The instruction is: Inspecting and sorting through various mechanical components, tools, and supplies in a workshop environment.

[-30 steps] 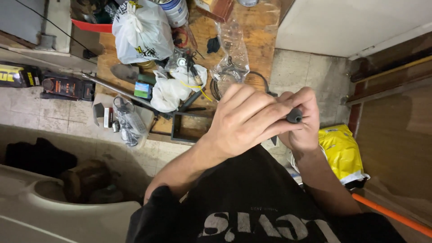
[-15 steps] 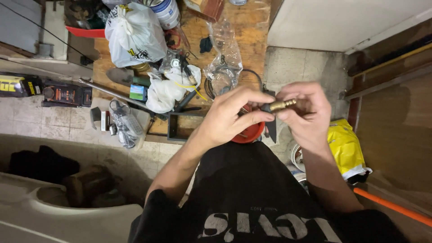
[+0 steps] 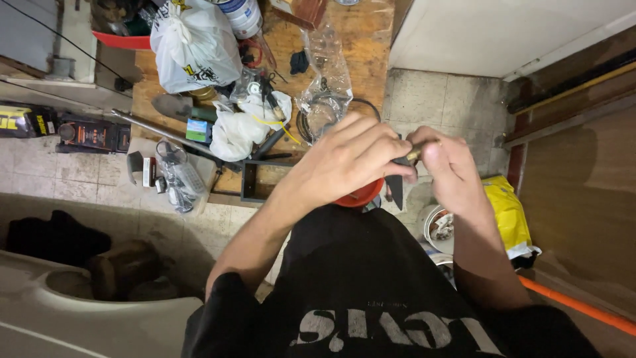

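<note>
Both my hands meet in front of my chest, over a tiled floor. My left hand [image 3: 348, 159] and my right hand [image 3: 450, 169] together grip a small brass-coloured fitting [image 3: 415, 154], of which only a short bit shows between the fingers. A dark flat piece [image 3: 396, 185] hangs down just under my left fingers. A red round object [image 3: 361, 197] shows below my left hand, mostly hidden by it.
A wooden board [image 3: 361, 40] on the floor carries a white plastic bag [image 3: 195, 46], clear bags, a tin, a metal rod [image 3: 159, 130] and small tools. A yellow bag [image 3: 507, 212] and a white bowl [image 3: 438, 229] lie to the right. An orange pipe [image 3: 576, 306] runs at lower right.
My hands dropped slightly and drew apart then closed again; the brass fitting, plainly seen half a second ago, is now mostly covered by my fingers. The view shifted a little.
</note>
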